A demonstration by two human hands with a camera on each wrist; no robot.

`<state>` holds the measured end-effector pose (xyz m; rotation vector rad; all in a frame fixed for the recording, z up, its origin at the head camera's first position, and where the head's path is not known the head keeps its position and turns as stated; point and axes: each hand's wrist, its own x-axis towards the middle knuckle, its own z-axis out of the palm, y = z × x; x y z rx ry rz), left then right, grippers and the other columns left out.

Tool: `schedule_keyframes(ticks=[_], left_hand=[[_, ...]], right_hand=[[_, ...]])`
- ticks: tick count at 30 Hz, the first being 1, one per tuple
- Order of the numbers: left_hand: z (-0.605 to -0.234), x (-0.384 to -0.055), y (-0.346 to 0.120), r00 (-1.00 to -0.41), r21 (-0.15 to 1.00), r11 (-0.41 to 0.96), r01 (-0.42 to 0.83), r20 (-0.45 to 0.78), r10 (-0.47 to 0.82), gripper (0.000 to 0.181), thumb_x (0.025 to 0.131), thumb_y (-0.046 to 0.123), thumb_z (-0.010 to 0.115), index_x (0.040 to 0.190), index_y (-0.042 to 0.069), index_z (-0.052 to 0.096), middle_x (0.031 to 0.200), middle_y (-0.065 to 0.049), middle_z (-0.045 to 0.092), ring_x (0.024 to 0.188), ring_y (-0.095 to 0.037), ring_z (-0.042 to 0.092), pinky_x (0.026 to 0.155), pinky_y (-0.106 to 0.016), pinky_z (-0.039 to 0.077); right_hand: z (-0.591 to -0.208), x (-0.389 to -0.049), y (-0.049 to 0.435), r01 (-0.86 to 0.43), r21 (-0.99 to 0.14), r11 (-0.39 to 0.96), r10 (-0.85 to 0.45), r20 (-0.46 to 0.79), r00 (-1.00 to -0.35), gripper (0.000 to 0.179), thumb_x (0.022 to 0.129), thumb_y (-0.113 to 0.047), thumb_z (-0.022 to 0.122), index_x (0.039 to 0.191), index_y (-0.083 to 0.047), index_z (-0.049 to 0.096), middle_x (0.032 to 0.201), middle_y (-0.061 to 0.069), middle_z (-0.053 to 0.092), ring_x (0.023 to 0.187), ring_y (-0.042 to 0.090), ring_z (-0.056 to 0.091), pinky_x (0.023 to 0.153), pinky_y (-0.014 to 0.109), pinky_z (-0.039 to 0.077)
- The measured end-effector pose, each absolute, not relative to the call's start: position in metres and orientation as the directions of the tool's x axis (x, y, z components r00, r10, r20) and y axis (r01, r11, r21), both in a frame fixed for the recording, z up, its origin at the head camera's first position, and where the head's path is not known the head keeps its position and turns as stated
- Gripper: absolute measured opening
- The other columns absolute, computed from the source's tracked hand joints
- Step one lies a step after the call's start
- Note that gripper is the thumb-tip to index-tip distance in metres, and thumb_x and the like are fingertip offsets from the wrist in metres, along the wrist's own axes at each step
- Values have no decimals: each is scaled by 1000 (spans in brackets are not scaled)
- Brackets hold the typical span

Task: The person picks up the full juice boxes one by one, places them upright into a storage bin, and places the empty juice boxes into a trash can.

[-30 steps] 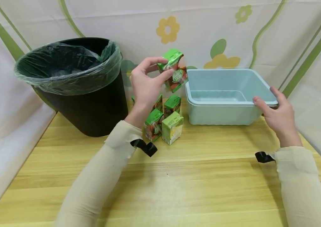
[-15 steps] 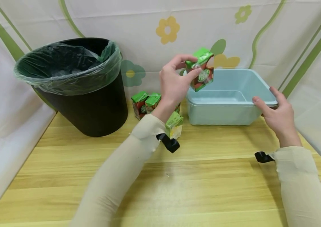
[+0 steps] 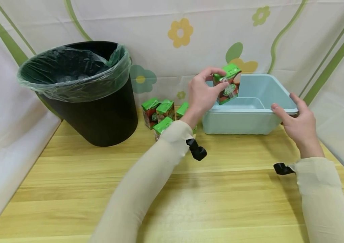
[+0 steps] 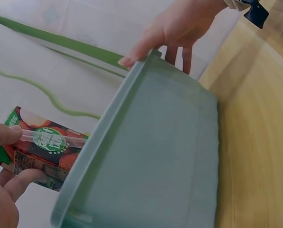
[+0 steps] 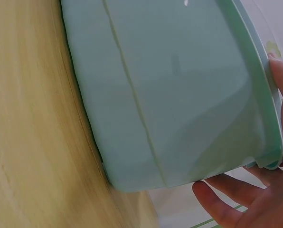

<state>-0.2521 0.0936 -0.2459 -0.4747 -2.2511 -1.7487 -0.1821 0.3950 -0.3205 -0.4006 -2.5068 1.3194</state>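
Note:
My left hand [image 3: 203,92] pinches a small juice box [image 3: 230,88] with a green top and dark red fruit print, holding it over the left part of the light blue plastic bin [image 3: 238,122]. In the left wrist view a wrapped straw [image 4: 51,138] runs along the face of that juice box, whose lower end overlaps the bin's rim. My right hand [image 3: 300,123] grips the bin's front right corner, thumb over the rim and fingers beneath it on the outside. Several more juice boxes [image 3: 165,109] stand left of the bin, partly hidden behind my left forearm.
A black trash can [image 3: 99,118] lined with a translucent green bag [image 3: 83,88] stands at the left. Behind everything hangs a white curtain [image 3: 214,30] with flower prints. The wooden table [image 3: 220,202] extends toward me in front.
My left hand has carried the juice box rightward from above the standing boxes to over the bin, then lowered it slightly. My right hand has stayed on the bin's corner.

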Motion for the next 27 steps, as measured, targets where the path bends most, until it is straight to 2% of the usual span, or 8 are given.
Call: schedule_keyframes(ticks=[6,14,21,23,27], left_hand=[[-256,-257,105,-915,887,229,402,380,135,20,93,21,84,111,25,78,120,12,74,103,0,66,75,-16,51],[-267,-265,108,-928,889,267,372,347,137,16,92,17,84,107,22,79,120,9,73,98,-5,65,70,-16,51],[-262,-274,112,-941,877,352,328,268,208,16,94,15,83,107,21,78,117,8,73,77,-8,60,63,-17,46],[-261,-276,113,-941,873,368,320,249,229,16,94,14,82,108,21,77,118,7,74,79,-8,62,64,-18,48],[-260,-279,115,-941,850,423,314,220,257,16,93,14,83,105,23,78,120,9,74,104,-6,65,80,-19,53]], right_hand=[[-321,-182,396,109,-829,548,362,118,-924,89,99,-56,65,171,-34,18,169,28,30,103,-3,49,70,2,49],[-321,-183,394,104,-834,542,360,118,-926,88,99,-55,67,171,-35,19,161,24,36,101,-3,50,71,3,50],[-323,-185,395,106,-839,533,373,121,-920,87,98,-54,69,169,-39,22,158,23,37,99,-4,51,70,3,50],[-324,-184,396,106,-841,531,376,121,-919,86,98,-53,69,169,-39,22,157,20,39,99,-4,51,70,3,50],[-324,-185,398,102,-841,531,377,126,-918,86,98,-52,70,169,-38,23,149,6,46,98,-4,52,69,4,50]])
